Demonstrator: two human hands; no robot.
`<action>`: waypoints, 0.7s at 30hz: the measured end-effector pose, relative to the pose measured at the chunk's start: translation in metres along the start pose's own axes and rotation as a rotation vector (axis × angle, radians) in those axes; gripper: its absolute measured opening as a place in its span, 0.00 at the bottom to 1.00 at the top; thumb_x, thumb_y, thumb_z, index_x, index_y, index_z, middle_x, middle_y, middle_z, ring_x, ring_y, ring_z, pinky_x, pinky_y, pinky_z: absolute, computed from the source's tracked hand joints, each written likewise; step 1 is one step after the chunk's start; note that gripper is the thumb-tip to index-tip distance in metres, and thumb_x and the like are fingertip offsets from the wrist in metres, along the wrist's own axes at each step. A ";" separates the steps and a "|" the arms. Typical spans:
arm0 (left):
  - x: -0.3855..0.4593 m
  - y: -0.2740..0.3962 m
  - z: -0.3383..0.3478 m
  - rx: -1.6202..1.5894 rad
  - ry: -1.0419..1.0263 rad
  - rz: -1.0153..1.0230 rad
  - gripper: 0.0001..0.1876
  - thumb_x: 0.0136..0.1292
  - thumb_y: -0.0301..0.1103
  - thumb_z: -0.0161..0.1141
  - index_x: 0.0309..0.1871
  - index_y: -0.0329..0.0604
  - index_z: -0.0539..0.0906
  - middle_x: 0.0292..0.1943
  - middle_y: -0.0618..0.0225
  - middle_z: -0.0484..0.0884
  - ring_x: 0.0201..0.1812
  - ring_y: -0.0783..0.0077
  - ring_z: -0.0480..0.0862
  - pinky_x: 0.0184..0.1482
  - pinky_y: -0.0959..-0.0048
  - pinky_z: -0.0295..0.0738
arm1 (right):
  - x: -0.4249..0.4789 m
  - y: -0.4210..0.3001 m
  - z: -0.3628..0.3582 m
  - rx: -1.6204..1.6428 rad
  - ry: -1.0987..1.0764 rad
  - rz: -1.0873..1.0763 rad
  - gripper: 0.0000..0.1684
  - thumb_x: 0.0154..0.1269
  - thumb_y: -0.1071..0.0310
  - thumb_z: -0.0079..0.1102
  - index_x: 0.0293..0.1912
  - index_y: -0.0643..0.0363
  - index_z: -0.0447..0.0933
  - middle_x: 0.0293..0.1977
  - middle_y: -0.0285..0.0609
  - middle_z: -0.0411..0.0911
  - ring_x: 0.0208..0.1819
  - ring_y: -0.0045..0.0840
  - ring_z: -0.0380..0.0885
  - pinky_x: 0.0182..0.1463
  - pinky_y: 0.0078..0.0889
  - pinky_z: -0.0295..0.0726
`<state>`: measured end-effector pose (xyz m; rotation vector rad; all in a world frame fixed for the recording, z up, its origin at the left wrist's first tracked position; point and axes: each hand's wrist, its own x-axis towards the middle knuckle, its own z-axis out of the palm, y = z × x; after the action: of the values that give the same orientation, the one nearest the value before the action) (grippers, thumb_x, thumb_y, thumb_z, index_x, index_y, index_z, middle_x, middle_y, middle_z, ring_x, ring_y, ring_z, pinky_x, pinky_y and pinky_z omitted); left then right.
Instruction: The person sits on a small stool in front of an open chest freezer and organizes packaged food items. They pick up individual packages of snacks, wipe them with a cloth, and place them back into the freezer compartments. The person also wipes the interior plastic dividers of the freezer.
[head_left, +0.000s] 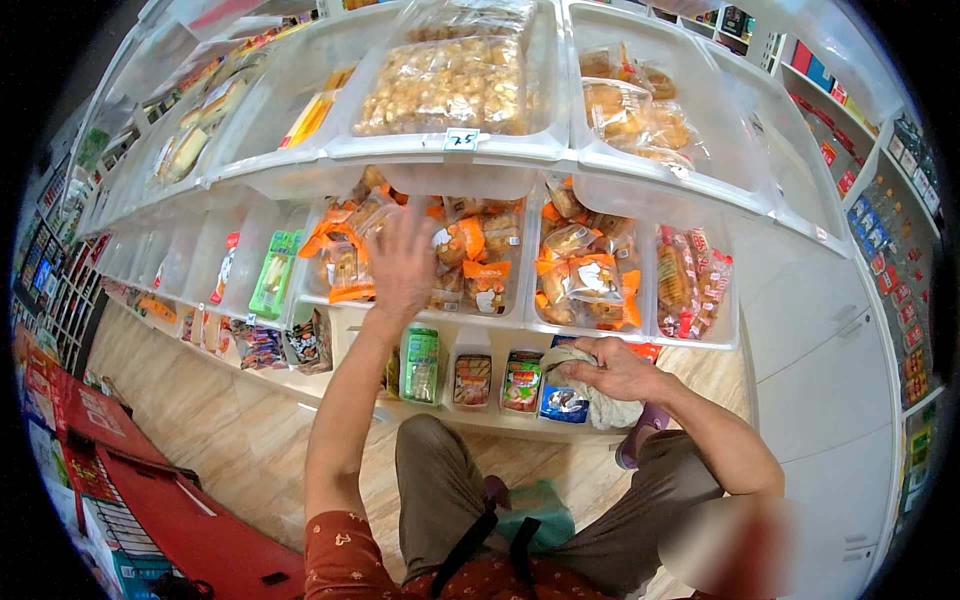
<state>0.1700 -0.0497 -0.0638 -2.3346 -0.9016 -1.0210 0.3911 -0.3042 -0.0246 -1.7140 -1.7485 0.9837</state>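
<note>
My left hand (403, 262) is stretched over clear plastic bins on the middle tier, its blurred fingers extended above wrapped baked goods (351, 266) in orange and clear packaging. Whether the fingertips touch a pack is hard to tell. To its right, more orange-wrapped pieces (486, 277) fill the same row. My right hand (619, 367) grips a pale crumpled cloth (611, 405), which hangs in front of the lowest tier. Just behind the cloth stands a blue packet (564, 405). Another bin of orange-wrapped goods (592, 277) lies above my right hand.
The upper tier holds bagged puffed snacks (450, 86) and wrapped buns (637, 112). Green packs (421, 364) stand in lower bins. White cabinets (814, 375) rise on the right. A red box (172, 517) lies at left. A teal stool (536, 514) sits between my legs.
</note>
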 end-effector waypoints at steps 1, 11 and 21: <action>0.018 0.020 -0.009 -0.140 -0.252 -0.018 0.26 0.58 0.39 0.55 0.59 0.39 0.68 0.64 0.54 0.60 0.65 0.55 0.59 0.59 0.49 0.56 | -0.003 0.004 -0.003 -0.039 -0.004 0.054 0.26 0.63 0.51 0.52 0.49 0.64 0.72 0.28 0.52 0.77 0.31 0.32 0.75 0.38 0.33 0.72; 0.024 0.080 0.050 -0.172 -0.409 -0.434 0.30 0.59 0.45 0.54 0.62 0.40 0.63 0.56 0.51 0.68 0.58 0.47 0.67 0.54 0.48 0.65 | -0.011 -0.009 -0.008 -0.086 0.037 0.035 0.22 0.63 0.55 0.53 0.46 0.66 0.73 0.29 0.55 0.76 0.33 0.33 0.76 0.39 0.36 0.72; 0.010 0.068 -0.024 -0.700 0.080 -0.383 0.19 0.67 0.35 0.45 0.56 0.31 0.71 0.47 0.51 0.76 0.49 0.56 0.75 0.52 0.65 0.68 | -0.008 0.007 -0.017 0.173 0.280 -0.046 0.20 0.62 0.60 0.53 0.48 0.66 0.73 0.36 0.48 0.78 0.38 0.25 0.74 0.45 0.30 0.72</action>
<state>0.2119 -0.1077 -0.0497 -2.6854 -1.1178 -1.8147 0.4090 -0.3098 -0.0185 -1.6077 -1.4726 0.8057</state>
